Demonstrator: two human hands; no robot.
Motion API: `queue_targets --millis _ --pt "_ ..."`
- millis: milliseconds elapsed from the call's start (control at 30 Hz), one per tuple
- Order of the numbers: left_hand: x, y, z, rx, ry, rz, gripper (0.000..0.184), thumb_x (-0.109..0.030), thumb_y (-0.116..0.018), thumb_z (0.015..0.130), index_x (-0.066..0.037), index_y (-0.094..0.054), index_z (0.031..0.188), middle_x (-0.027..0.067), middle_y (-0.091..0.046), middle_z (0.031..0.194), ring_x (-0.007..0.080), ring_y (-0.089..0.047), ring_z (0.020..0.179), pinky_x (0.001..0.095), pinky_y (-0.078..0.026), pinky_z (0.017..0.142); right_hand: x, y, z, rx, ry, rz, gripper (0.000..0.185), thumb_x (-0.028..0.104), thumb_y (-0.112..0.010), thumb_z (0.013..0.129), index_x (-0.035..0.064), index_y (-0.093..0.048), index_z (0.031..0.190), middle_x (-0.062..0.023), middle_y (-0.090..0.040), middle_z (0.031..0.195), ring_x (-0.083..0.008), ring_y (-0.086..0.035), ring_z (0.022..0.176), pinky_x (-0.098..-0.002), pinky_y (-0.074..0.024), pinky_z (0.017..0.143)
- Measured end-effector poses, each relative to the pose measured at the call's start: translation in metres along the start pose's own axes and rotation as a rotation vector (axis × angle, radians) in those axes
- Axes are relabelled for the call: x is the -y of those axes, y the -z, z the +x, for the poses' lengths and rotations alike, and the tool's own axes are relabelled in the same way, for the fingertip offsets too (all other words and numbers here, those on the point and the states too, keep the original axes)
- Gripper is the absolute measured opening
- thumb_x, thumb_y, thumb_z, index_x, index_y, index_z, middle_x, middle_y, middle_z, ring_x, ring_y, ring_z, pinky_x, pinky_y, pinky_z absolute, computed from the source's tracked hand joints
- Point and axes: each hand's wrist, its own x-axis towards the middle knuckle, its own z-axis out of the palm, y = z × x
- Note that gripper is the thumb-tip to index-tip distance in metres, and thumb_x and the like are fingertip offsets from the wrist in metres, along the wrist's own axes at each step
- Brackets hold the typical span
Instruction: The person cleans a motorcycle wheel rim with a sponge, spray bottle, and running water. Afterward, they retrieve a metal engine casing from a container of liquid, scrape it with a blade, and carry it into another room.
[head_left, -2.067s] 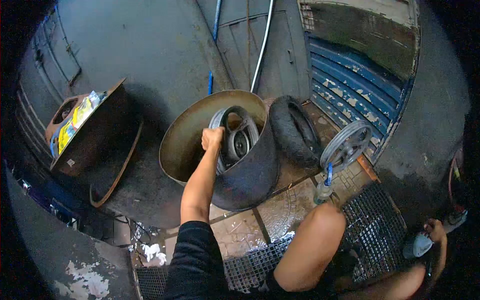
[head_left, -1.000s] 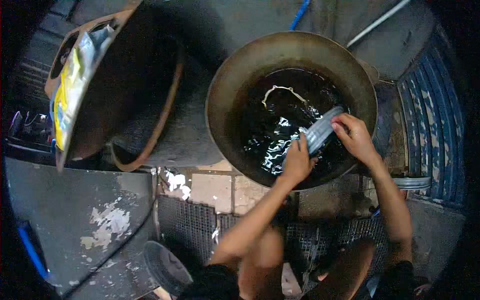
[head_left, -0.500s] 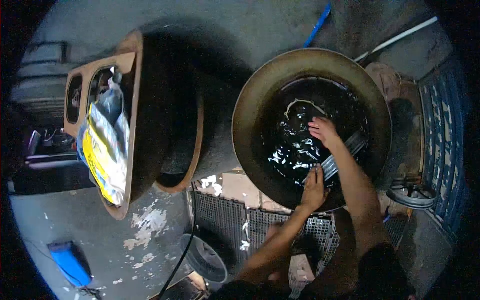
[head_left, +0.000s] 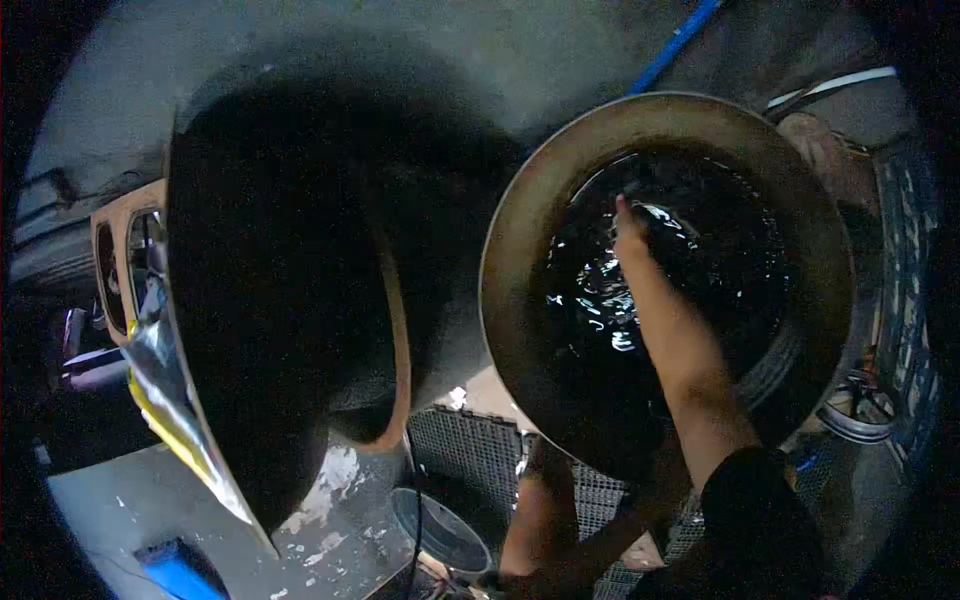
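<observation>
My right hand (head_left: 627, 225) reaches over the dark liquid (head_left: 700, 260) in a round metal drum (head_left: 525, 230). Its fingers are blurred at the surface, so their grip is unclear. My right forearm crosses the drum's near half. A grey wheel (head_left: 772, 372) lies dim and partly under the liquid, at the drum's lower right. My left forearm runs below the near rim toward the right arm; the left hand is lost in shadow and its fingers cannot be made out.
A large dark drum-like shell (head_left: 270, 270) with a brown rim stands left, with yellow and silver bags (head_left: 178, 395) at its side. Another wheel (head_left: 858, 412) is at the right. A bucket (head_left: 440, 530) and plastic grating (head_left: 465, 445) are below; a blue object (head_left: 180, 572) lies lower left.
The view has shifted. My left hand has left the wheel and moved toward the near rim. The wheel sits lower in the liquid, and the pale curved strip is no longer clearly visible.
</observation>
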Motion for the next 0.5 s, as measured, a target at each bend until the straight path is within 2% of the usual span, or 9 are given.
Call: queue_targets --millis 100,233,267,333,367,433,500 --pt "0.034 0.027 0.028 -0.038 0.219 -0.182 0.074 -0.024 -0.059 0.085 0.005 -0.021 0.141 0.0355 -0.027 0.137 0.049 -0.027 0.129 0.0494 -0.024 0.109 0.001 -0.026 0.029 -0.048 -0.081 0.661 0.039 0.037 -0.076 0.076 0.0057 -0.062 0.095 -0.011 -0.063 0.088 -0.0226 -0.059 0.074 -0.0371 -0.0496 0.061" --pt "0.05 0.035 0.053 -0.053 0.354 -0.334 0.072 -0.024 -0.059 0.085 0.005 -0.022 0.14 0.035 -0.028 0.136 0.0486 -0.028 0.128 0.0494 -0.025 0.108 -0.016 -0.014 0.052 -0.091 0.176 0.389 0.018 0.015 -0.066 0.085 0.0062 -0.061 0.099 -0.0113 -0.064 0.096 -0.0222 -0.06 0.076 -0.038 -0.05 0.06" --pt "0.053 0.038 0.058 -0.066 0.371 -0.368 0.072 -0.024 -0.059 0.085 0.005 -0.022 0.14 0.0349 -0.028 0.136 0.0485 -0.029 0.127 0.0494 -0.025 0.107 -0.025 -0.008 0.065 -0.159 0.292 0.13 0.019 0.014 -0.066 0.084 0.0065 -0.061 0.1 -0.0105 -0.064 0.096 -0.0212 -0.059 0.075 -0.0369 -0.0491 0.059" --pt "0.055 0.04 0.068 -0.068 0.402 -0.424 0.071 -0.024 -0.059 0.085 0.005 -0.023 0.14 0.0346 -0.029 0.136 0.0483 -0.029 0.127 0.0494 -0.026 0.107 -0.019 0.008 0.051 -0.146 0.3 0.074 0.021 0.014 -0.067 0.083 0.0069 -0.061 0.102 -0.0082 -0.063 0.091 -0.0187 -0.056 0.068 -0.0341 -0.0459 0.055" --pt "0.055 0.04 0.07 -0.067 0.413 -0.448 0.071 -0.024 -0.059 0.085 0.005 -0.023 0.139 0.0345 -0.029 0.135 0.0481 -0.03 0.126 0.0494 -0.026 0.107 -0.019 0.019 0.035 -0.067 0.193 0.277 0.023 0.014 -0.068 0.082 0.0071 -0.06 0.102 -0.0068 -0.061 0.086 -0.0171 -0.053 0.063 -0.0325 -0.0435 0.053" --pt "0.05 0.037 0.077 -0.06 0.423 -0.49 0.07 -0.024 -0.059 0.085 0.005 -0.024 0.139 0.0342 -0.03 0.135 0.0479 -0.03 0.126 0.0494 -0.026 0.106 0.0 0.038 -0.02 0.018 0.112 0.439 0.024 0.014 -0.07 0.08 0.0078 -0.06 0.101 -0.004 -0.056 0.075 -0.0144 -0.047 0.054 -0.03 -0.0389 0.05" --pt "0.054 0.038 0.083 -0.065 0.442 -0.541 0.07 -0.025 -0.058 0.085 0.004 -0.024 0.139 0.034 -0.031 0.134 0.0477 -0.031 0.125 0.0494 -0.027 0.106 0.013 0.053 -0.086 0.027 0.141 0.355 0.023 0.013 -0.071 0.079 0.0089 -0.06 0.098 -0.0011 -0.049 0.062 -0.0123 -0.039 0.046 -0.0285 -0.0343 0.048"
